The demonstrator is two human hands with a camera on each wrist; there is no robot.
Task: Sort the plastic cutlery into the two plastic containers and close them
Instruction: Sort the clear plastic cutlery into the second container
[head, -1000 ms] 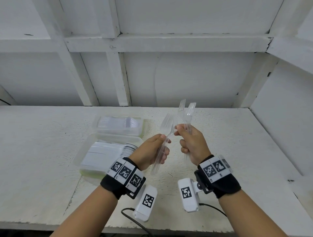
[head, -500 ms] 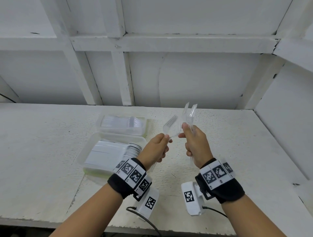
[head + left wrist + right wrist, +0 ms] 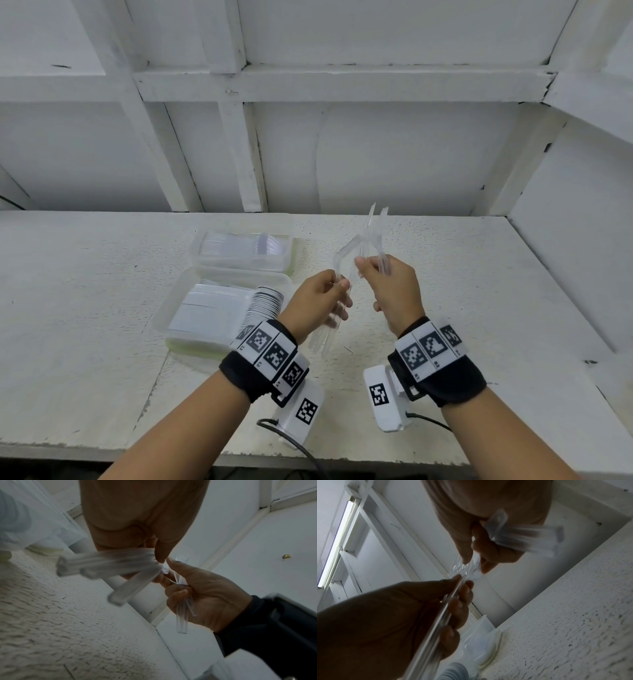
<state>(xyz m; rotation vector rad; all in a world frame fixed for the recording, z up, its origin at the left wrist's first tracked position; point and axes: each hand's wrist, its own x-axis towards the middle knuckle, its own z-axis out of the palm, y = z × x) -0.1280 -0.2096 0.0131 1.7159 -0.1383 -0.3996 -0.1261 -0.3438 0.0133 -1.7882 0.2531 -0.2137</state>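
Both hands are raised above the table's middle, each holding clear plastic forks. My left hand (image 3: 337, 291) grips a bundle of forks (image 3: 325, 337) with the handles pointing down toward me. Its blurred handles (image 3: 102, 565) show in the left wrist view. My right hand (image 3: 387, 284) grips a few more forks (image 3: 375, 228), tines up. Its thumb and fingers pinch at the top of the left bundle, so the two hands meet. Two open clear containers sit to the left: the near one (image 3: 164, 318) holds white spoons, the far one (image 3: 291, 260) holds clear cutlery.
A white wall with beams (image 3: 253, 154) runs behind the table, and a side wall (image 3: 565, 257) closes the right. The rough white tabletop (image 3: 479, 308) lies bare to the right of my hands. A cable (image 3: 274, 428) hangs at the front edge.
Both hands kept their forks and stayed together. The fork heads turned from face-on to edge-on, and my right thumb now pinches at the top of the left bundle.
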